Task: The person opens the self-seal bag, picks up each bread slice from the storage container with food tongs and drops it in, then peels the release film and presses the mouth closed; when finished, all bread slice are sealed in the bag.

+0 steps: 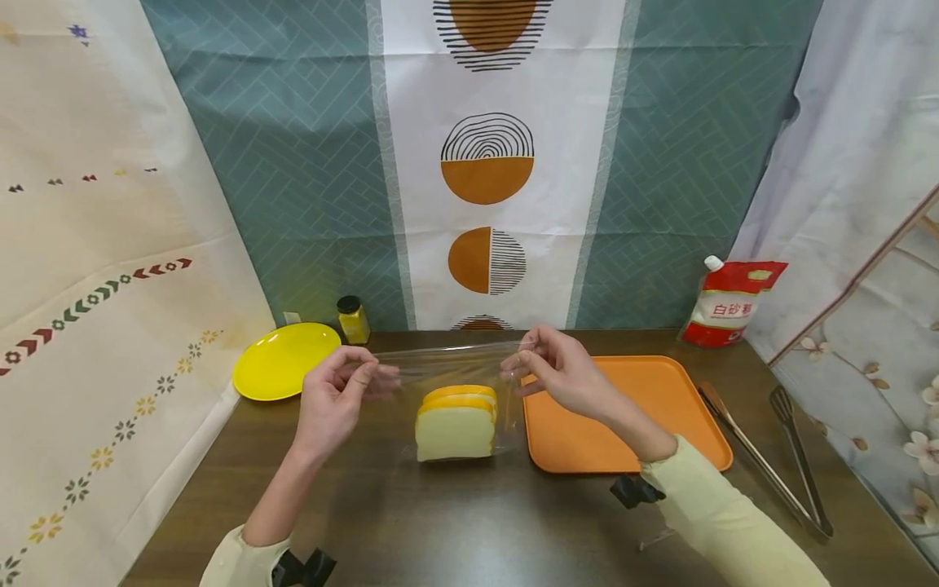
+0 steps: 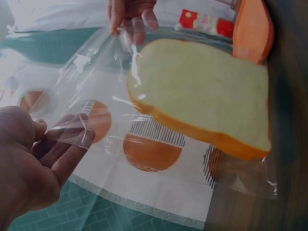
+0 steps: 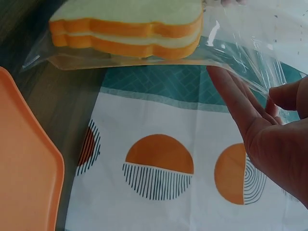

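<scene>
A clear plastic bag hangs spread between both hands, with slices of bread inside, standing on edge at its bottom. My left hand pinches the bag's upper left corner between thumb and fingers. At the upper right corner, my right hand pinches the film the same way. Two stacked slices with orange crust show through the film in the right wrist view. The left wrist view shows one broad pale face of the bread; the bag's film stretches from it to the fingers.
An orange tray lies on the brown table at right, beside metal tongs. Behind it stands a red-and-white pouch. A yellow plate and a yellow jar with black lid are at the back left.
</scene>
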Demonstrator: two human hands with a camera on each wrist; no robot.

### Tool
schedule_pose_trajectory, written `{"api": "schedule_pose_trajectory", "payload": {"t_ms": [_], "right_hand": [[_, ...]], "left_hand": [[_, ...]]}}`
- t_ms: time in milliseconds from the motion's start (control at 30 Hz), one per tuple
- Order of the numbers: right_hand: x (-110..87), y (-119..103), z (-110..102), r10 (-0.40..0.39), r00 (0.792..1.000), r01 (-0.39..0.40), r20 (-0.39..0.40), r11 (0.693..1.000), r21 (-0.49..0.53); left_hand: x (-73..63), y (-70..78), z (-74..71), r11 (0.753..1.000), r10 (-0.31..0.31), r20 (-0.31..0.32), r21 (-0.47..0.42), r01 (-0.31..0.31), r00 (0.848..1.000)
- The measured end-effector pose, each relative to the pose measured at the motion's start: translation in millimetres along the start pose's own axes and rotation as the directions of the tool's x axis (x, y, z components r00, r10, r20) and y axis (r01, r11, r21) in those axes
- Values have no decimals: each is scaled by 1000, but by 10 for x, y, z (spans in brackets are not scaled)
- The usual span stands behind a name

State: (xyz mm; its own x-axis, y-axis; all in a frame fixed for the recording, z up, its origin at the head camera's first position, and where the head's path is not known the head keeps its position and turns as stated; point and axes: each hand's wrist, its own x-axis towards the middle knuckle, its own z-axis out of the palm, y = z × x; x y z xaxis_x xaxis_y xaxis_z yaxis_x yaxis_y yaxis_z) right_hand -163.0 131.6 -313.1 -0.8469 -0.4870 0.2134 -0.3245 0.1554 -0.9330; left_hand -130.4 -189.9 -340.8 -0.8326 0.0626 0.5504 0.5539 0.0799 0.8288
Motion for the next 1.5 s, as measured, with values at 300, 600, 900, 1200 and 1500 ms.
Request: {"api": "schedule_pose_trajectory", "payload": {"t_ms": [300,600,900,1200,1500], "right_hand": [[121,79,-18,50,999,-50,-6,999,16],[688,689,-9,210,975,-215,-69,973,-85],[983,1178,44,368,920,-384,-137,917,-112],[1029,1306,65,353,917,-388,-184,895,-217],[923,1267,62,305,938,-338,-163,908,-248]], "left_hand": [[126,-113,-45,988,-105,-15,113,106,994],[515,-808,-98,905,-361,-34,229,359,932],[644,-1320,-44,810,-535,-31,265,523,844],[618,-1491,4,779,-535,-68,346,523,842],[542,-1549,-17,725,-541,-136,423,543,830]]}}
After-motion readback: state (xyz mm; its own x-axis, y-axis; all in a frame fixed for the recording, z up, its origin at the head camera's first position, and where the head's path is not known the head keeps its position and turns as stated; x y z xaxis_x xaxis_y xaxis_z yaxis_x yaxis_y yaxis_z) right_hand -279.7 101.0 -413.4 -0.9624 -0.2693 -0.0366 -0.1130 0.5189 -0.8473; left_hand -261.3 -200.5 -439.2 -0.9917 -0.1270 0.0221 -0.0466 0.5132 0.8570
